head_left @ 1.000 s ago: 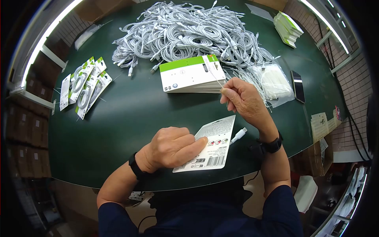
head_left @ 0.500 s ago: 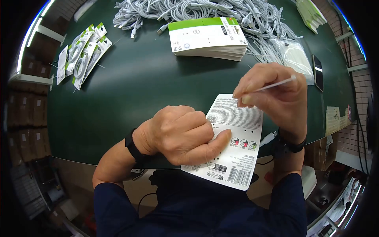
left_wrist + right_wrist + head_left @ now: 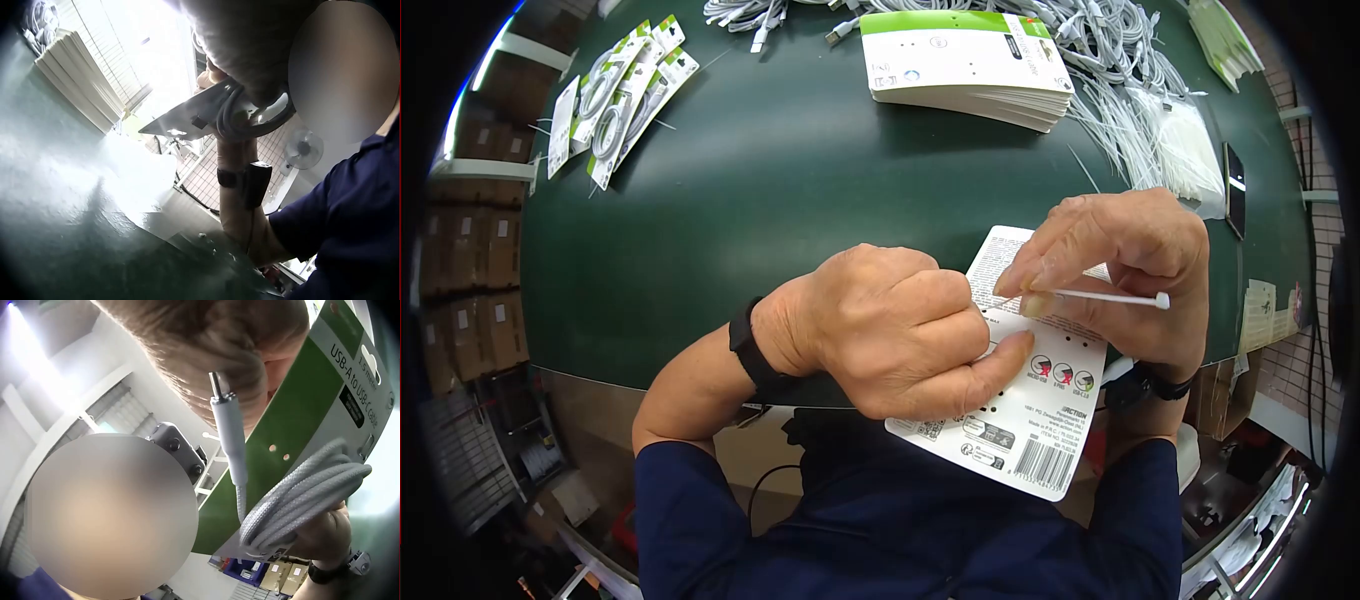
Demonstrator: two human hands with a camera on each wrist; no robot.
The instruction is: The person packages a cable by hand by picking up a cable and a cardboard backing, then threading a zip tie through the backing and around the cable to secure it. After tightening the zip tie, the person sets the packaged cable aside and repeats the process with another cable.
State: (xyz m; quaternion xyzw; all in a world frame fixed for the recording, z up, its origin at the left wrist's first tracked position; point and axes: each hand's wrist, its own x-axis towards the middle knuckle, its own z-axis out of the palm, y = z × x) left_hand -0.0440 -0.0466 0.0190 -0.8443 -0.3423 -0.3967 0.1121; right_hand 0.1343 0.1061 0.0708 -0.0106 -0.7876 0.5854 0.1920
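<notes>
My left hand [image 3: 900, 330] grips a white packaging card [image 3: 1040, 400], printed back up, lifted off the table near my chest. Its forefinger lies across the card's back. My right hand [image 3: 1120, 270] pinches a thin white cable tie [image 3: 1115, 298] between thumb and forefinger, with the tie's point at the card's top half. In the right wrist view a coiled grey USB cable [image 3: 294, 506] lies against the card's green front [image 3: 312, 419], one plug [image 3: 226, 425] sticking up. In the left wrist view the cable coil [image 3: 244, 122] hangs under the card [image 3: 187, 115].
A stack of green-and-white cards [image 3: 965, 60] lies at the back of the dark green table [image 3: 780, 190], with a heap of grey cables [image 3: 1100, 40] behind it. A bag of white ties [image 3: 1185, 150] and a phone [image 3: 1236, 190] lie right. Finished packs [image 3: 615, 95] lie far left.
The left hand has lifted the card off the table toward my chest. The right hand came down from near the card stack and brought the tie to the card.
</notes>
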